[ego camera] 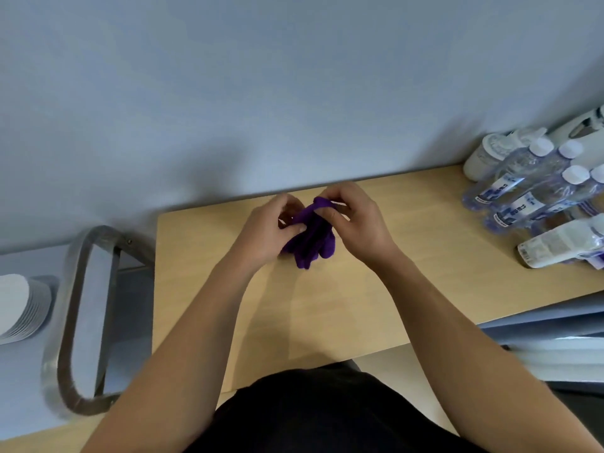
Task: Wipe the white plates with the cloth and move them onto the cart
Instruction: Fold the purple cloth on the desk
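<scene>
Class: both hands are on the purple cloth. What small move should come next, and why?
Probably gather the purple cloth into the right hand, freeing the left hand to reach for the stack of white plates at the far left. Both hands pinch the cloth over the wooden table, and neither holds a plate.

A light wooden surface (327, 305) stood against a pale grey-blue wall (261, 93). At its right end clustered clear plastic water bottles with white caps (529, 181). A white cylindrical tub (483, 156) sat behind them by the wall, and a white labelled bottle (559, 245) lay on its side just in front.
</scene>
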`<state>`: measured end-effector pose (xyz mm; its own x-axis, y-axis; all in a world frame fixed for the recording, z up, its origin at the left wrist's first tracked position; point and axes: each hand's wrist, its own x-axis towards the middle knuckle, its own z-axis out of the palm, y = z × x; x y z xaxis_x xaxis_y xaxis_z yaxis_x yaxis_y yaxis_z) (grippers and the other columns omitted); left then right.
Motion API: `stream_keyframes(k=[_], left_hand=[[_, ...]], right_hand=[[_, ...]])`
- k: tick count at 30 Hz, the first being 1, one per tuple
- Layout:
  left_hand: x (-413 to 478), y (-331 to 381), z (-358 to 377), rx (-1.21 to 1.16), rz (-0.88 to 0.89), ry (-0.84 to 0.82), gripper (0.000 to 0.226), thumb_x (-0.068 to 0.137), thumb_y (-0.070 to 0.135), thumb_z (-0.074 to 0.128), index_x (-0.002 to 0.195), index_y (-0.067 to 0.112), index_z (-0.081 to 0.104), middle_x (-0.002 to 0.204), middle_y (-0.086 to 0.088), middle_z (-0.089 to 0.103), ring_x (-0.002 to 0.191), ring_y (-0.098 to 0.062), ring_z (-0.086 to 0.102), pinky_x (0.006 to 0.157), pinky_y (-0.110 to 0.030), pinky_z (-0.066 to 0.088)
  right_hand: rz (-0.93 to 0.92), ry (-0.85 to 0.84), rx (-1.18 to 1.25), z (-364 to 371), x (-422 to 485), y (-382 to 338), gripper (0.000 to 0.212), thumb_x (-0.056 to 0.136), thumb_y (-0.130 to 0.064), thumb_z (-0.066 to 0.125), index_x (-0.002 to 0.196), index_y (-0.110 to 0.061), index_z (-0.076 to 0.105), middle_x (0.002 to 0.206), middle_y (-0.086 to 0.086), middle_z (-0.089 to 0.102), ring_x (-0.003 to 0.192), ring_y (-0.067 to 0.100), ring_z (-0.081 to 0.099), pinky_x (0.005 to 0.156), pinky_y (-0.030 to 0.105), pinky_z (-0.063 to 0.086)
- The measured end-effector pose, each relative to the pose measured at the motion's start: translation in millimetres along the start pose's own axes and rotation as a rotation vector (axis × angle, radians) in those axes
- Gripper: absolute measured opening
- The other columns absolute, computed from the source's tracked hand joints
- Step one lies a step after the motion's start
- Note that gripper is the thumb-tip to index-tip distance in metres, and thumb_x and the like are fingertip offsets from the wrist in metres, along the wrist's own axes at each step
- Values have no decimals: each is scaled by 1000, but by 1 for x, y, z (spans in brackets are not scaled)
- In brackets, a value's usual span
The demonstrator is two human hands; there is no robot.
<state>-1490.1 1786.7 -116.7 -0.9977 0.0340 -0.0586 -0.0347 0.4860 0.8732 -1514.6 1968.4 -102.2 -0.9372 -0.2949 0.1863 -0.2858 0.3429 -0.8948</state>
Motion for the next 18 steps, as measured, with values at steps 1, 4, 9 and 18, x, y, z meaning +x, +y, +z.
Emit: stream_keyframes(k=[1,4,9,18], left_hand=[[1,-4,4,64,-9,-40,21,86,12,71,95,26,59,85,11,66,80,-14,63,69,-20,47],[4,-12,9,159,-40,-57,10,91,12,64,87,21,61,76,8,63,74,-16,59,61,-20,43],[17,10,7,54,41,4,22,94,4,55,106,20,65,101,11,70,95,-3,63,82,-14,47],[23,23,17,94,63,28,15,94,10,58,98,23,53,93,12,65,83,-2,59,70,-13,44]], right_hand=[[52,-17,71,-2,2,-2,10,92,-9,61,99,-16,63,106,-4,65,99,13,63,84,28,53],[151,34,178,-14,9,-4,11,95,-12,57,105,-15,55,105,0,68,94,19,66,80,40,56],[163,-66,-3,-35,10,2,44,87,-18,73,122,-25,49,98,-4,60,80,8,59,64,19,47],[86,-207,-105,-36,6,9,16,90,-24,70,105,-21,74,92,-15,73,86,4,66,77,23,50]])
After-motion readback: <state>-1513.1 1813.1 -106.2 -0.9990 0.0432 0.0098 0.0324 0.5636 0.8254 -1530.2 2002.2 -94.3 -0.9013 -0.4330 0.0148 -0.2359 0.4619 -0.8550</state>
